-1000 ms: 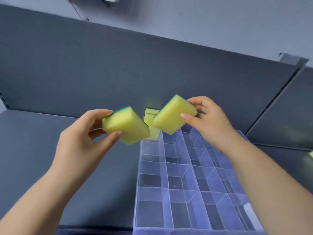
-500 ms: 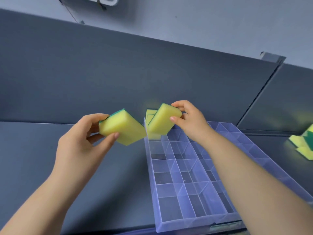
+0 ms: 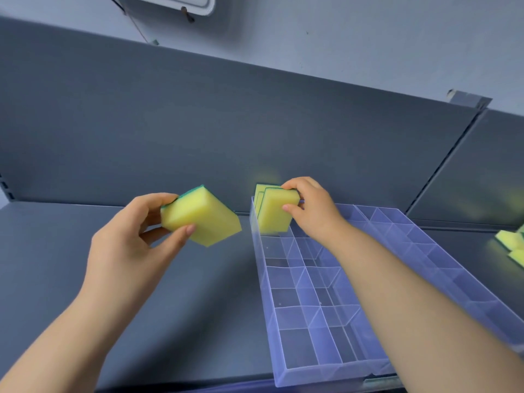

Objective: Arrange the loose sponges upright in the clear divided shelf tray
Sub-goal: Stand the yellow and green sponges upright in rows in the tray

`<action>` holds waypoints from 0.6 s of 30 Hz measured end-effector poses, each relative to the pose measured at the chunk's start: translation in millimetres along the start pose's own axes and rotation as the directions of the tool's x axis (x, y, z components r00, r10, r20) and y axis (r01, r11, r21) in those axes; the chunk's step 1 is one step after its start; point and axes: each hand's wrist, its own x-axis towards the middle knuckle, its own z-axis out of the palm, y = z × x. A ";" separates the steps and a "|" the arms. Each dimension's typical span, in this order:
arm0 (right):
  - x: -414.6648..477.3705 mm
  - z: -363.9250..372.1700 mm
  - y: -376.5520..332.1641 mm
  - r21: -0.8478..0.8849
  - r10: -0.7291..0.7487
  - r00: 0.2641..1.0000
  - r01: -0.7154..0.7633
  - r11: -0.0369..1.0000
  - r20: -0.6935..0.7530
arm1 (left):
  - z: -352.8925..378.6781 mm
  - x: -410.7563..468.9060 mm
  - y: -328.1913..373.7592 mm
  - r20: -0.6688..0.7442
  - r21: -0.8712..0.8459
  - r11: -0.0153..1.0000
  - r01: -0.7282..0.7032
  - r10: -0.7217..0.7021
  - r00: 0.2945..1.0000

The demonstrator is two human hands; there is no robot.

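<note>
The clear divided tray (image 3: 326,375) lies on the grey shelf, right of centre. My right hand (image 3: 312,211) grips a yellow sponge (image 3: 276,212) with a green back, held upright in the tray's far left compartment. It stands against another upright sponge (image 3: 259,191) at the tray's back corner. My left hand (image 3: 133,242) holds a second yellow and green sponge (image 3: 198,217) tilted in the air, left of the tray.
The grey shelf floor (image 3: 85,251) stretches to the left. A dark back panel (image 3: 226,123) rises behind the tray. Loose sponges (image 3: 510,242) lie on the shelf at the right edge.
My right hand has lowered its sponge into the far left compartment, beside the standing sponge. My left hand has stayed about where it was. The view has shifted left.
</note>
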 end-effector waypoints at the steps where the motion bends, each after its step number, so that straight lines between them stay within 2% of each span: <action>1: -0.2 1.6 1.9 -0.035 -0.025 1.000 0.025 0.999 0.000 | -0.8 -0.5 0.1 0.000 0.003 1.000 0.000 0.000 1.000; 5: -2.0 5.9 5.6 -0.201 -0.070 0.997 0.066 0.977 -0.012 | -2.4 -1.9 0.6 0.004 0.011 1.000 -0.008 0.007 1.000; 11: -8.6 16.2 8.8 -0.289 -0.055 0.996 0.073 0.954 0.068 | -3.7 -3.3 2.1 0.014 0.024 1.000 -0.002 0.002 1.000; 18: -7.7 10.1 7.0 -0.315 -0.030 0.993 0.066 0.947 0.118 | -1.3 -2.3 4.7 0.022 0.031 0.999 -0.015 0.014 1.000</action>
